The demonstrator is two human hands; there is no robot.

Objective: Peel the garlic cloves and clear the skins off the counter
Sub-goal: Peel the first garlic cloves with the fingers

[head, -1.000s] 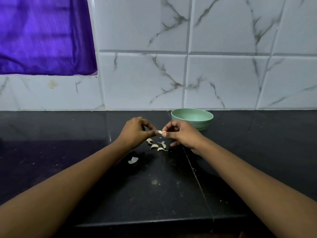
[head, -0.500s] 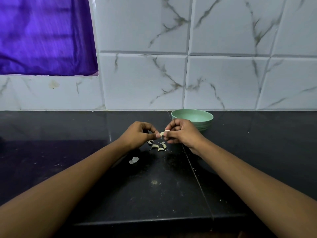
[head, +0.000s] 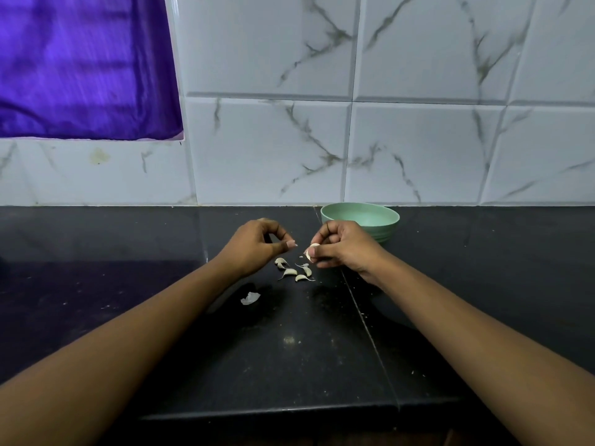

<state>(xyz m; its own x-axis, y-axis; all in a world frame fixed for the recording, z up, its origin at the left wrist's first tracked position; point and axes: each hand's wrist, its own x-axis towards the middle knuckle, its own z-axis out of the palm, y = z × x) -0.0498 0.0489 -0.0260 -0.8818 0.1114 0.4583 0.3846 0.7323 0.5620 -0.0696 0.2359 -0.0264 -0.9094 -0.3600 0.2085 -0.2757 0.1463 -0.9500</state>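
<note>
We see a wall (head: pixel 418 149) of glossy, grey-veined square tiles, with a purple cloth (head: pixel 80 66) at its upper left. It meets a polished black stone counter (head: pixel 289 365), which stretches wide to either side of the hands and ends in a straight front edge. A round pale-green bowl (head: pixel 388 231) stands by the wall, just behind the right hand (head: pixel 344 249). That hand pinches a pale, curved garlic clove (head: pixel 313 249) between thumb and forefinger, above the counter. The left hand (head: pixel 257 244), just apart from it, curls its fingers; we see nothing in them. A few loose cloves (head: pixel 294 271) lie beneath, and a papery skin (head: pixel 250 297) lies nearer.
</note>
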